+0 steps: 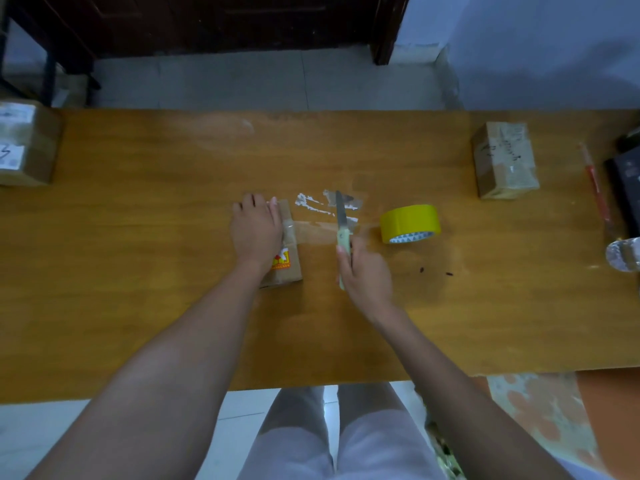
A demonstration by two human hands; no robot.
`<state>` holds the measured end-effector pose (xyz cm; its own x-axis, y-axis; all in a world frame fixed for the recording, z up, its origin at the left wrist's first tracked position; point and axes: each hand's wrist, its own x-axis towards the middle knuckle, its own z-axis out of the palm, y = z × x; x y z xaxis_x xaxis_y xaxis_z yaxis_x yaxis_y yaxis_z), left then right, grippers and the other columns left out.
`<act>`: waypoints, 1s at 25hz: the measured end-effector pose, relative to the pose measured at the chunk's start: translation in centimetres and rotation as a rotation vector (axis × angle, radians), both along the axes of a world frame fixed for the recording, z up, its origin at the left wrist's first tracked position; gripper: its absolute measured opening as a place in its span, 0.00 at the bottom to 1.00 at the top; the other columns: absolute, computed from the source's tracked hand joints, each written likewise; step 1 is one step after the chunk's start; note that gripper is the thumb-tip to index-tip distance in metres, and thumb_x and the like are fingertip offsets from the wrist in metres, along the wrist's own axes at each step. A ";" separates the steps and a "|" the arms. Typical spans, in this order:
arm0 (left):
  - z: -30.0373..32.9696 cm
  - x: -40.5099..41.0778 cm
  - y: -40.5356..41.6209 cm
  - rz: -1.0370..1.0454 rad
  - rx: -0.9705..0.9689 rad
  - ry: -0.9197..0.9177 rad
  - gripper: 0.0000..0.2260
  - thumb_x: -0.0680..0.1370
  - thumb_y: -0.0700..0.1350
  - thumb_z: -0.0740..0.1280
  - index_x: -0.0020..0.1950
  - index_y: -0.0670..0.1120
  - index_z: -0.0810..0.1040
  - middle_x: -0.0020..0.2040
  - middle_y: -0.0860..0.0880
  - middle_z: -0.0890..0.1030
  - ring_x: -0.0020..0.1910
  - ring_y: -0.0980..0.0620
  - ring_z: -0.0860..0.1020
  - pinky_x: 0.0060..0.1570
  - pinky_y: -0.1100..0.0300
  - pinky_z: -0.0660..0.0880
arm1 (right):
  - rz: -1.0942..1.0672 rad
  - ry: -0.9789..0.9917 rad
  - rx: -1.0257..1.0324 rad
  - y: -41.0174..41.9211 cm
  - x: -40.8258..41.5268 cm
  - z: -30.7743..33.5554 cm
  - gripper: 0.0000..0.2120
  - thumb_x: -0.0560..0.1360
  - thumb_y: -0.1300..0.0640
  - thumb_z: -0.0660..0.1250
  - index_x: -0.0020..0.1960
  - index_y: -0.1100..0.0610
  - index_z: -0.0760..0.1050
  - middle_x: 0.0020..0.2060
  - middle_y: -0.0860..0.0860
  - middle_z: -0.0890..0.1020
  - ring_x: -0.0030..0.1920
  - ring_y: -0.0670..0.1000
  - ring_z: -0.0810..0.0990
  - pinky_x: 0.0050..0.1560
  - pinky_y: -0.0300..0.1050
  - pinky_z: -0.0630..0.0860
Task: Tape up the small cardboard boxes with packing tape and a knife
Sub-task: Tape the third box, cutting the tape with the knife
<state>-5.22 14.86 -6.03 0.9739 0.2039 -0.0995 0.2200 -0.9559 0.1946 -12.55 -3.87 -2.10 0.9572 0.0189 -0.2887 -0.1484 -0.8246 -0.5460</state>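
A small cardboard box (pixel 289 261) with a red and yellow print lies mid-table under my left hand (pixel 256 228), which rests flat on its top with straight fingers. A strip of clear tape (pixel 317 233) runs from the box rightward toward the yellow tape roll (pixel 410 223). My right hand (pixel 363 268) grips a knife (pixel 341 216) by its pale green handle. The blade points away from me and crosses the tape strip between the box and the roll.
A taped box (pixel 504 161) stands at the right rear, and a bigger box (pixel 26 143) at the far left edge. A red pen (pixel 595 181), a dark object (pixel 627 181) and a shiny thing (pixel 623 254) lie at the right. White tape scraps (pixel 311 204) stick to the wooden table (pixel 138 237).
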 end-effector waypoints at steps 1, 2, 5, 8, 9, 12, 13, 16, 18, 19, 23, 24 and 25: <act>0.0 0.0 0.0 -0.004 0.011 0.008 0.21 0.85 0.50 0.47 0.57 0.37 0.74 0.55 0.39 0.76 0.53 0.39 0.72 0.52 0.50 0.67 | 0.009 0.019 -0.037 0.8 0.1 -0.6 0.17 0.84 0.48 0.51 0.64 0.59 0.67 0.38 0.56 0.84 0.38 0.59 0.82 0.38 0.53 0.78; -0.1 0.0 0.0 -0.010 0.019 0.013 0.22 0.85 0.50 0.47 0.57 0.37 0.74 0.55 0.39 0.76 0.53 0.40 0.72 0.52 0.50 0.67 | 0.011 0.035 -0.068 1.4 0.2 -1.2 0.17 0.84 0.48 0.50 0.64 0.58 0.66 0.39 0.56 0.84 0.38 0.59 0.82 0.37 0.52 0.78; -0.1 0.1 -0.2 -0.001 0.011 0.000 0.21 0.85 0.50 0.47 0.56 0.38 0.74 0.54 0.40 0.76 0.52 0.41 0.72 0.51 0.50 0.68 | 0.011 0.046 -0.107 2.8 -0.3 -2.4 0.16 0.84 0.47 0.50 0.62 0.58 0.67 0.37 0.55 0.83 0.37 0.58 0.82 0.30 0.45 0.70; -0.2 -0.1 -0.3 0.021 -0.014 -0.015 0.21 0.85 0.50 0.47 0.56 0.38 0.74 0.54 0.40 0.76 0.52 0.41 0.72 0.49 0.51 0.68 | 0.030 0.055 -0.084 3.8 -1.2 -3.0 0.15 0.84 0.47 0.51 0.60 0.57 0.68 0.34 0.52 0.82 0.32 0.53 0.81 0.28 0.46 0.75; -0.3 0.0 -0.3 0.022 -0.012 -0.013 0.21 0.85 0.50 0.47 0.56 0.38 0.74 0.54 0.40 0.76 0.52 0.41 0.72 0.49 0.51 0.68 | 0.035 0.053 -0.078 4.1 -1.6 -3.2 0.14 0.83 0.47 0.51 0.59 0.56 0.68 0.32 0.51 0.81 0.29 0.51 0.80 0.27 0.45 0.75; -0.3 0.1 -0.2 0.006 -0.043 -0.018 0.21 0.84 0.50 0.47 0.56 0.37 0.74 0.54 0.40 0.76 0.51 0.41 0.72 0.49 0.50 0.69 | 0.028 0.024 -0.091 4.5 -1.8 -3.4 0.12 0.83 0.48 0.52 0.56 0.55 0.67 0.29 0.46 0.75 0.25 0.45 0.75 0.21 0.38 0.68; -0.3 0.1 -0.1 -0.007 -0.051 -0.020 0.21 0.84 0.50 0.48 0.56 0.37 0.74 0.53 0.39 0.76 0.51 0.41 0.72 0.50 0.49 0.69 | 0.031 0.024 -0.105 4.5 -1.8 -3.3 0.12 0.83 0.48 0.52 0.56 0.55 0.67 0.29 0.46 0.74 0.25 0.46 0.74 0.21 0.39 0.67; -0.2 0.2 0.0 -0.030 -0.046 -0.008 0.20 0.85 0.49 0.48 0.56 0.37 0.74 0.54 0.38 0.76 0.51 0.39 0.72 0.51 0.48 0.70 | 0.051 0.064 -0.121 4.7 -2.3 -3.3 0.12 0.84 0.48 0.51 0.58 0.55 0.66 0.31 0.50 0.77 0.27 0.50 0.77 0.25 0.46 0.75; -0.1 0.3 0.0 -0.045 -0.014 0.002 0.20 0.85 0.49 0.48 0.56 0.37 0.73 0.54 0.39 0.76 0.51 0.39 0.71 0.51 0.49 0.68 | 0.061 0.094 -0.132 5.0 -3.1 -3.2 0.12 0.84 0.49 0.50 0.59 0.55 0.65 0.33 0.51 0.79 0.28 0.50 0.78 0.27 0.46 0.77; -0.1 0.3 0.0 -0.052 -0.005 0.002 0.20 0.85 0.49 0.48 0.56 0.37 0.73 0.54 0.39 0.76 0.51 0.39 0.71 0.51 0.49 0.67 | 0.066 0.106 -0.141 5.3 -3.3 -3.2 0.12 0.84 0.49 0.50 0.59 0.55 0.65 0.33 0.51 0.79 0.28 0.50 0.79 0.27 0.45 0.77; -0.2 0.2 -0.1 -0.049 0.003 -0.014 0.20 0.85 0.49 0.47 0.55 0.37 0.74 0.53 0.39 0.76 0.50 0.40 0.72 0.49 0.50 0.68 | 0.059 0.126 -0.192 6.1 -2.4 -3.6 0.12 0.84 0.50 0.49 0.60 0.57 0.64 0.33 0.52 0.80 0.29 0.52 0.79 0.28 0.46 0.76; -0.2 0.2 -0.1 -0.044 -0.003 -0.018 0.20 0.85 0.49 0.47 0.54 0.37 0.74 0.53 0.39 0.76 0.50 0.40 0.72 0.48 0.50 0.68 | 0.058 0.129 -0.200 6.1 -2.4 -3.7 0.13 0.84 0.50 0.49 0.61 0.57 0.64 0.33 0.51 0.79 0.29 0.51 0.78 0.26 0.46 0.75; -0.1 0.2 -0.1 -0.039 -0.016 -0.025 0.20 0.85 0.49 0.48 0.54 0.37 0.74 0.53 0.39 0.76 0.50 0.40 0.72 0.48 0.50 0.68 | 0.062 0.133 -0.207 6.0 -2.7 -3.7 0.13 0.84 0.50 0.49 0.62 0.57 0.64 0.32 0.50 0.78 0.28 0.51 0.77 0.25 0.44 0.72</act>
<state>-5.02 14.76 -6.18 0.9834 0.1643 -0.0776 0.1774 -0.9604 0.2148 -15.26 2.09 -5.83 0.9096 0.0036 -0.4154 -0.1533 -0.9265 -0.3437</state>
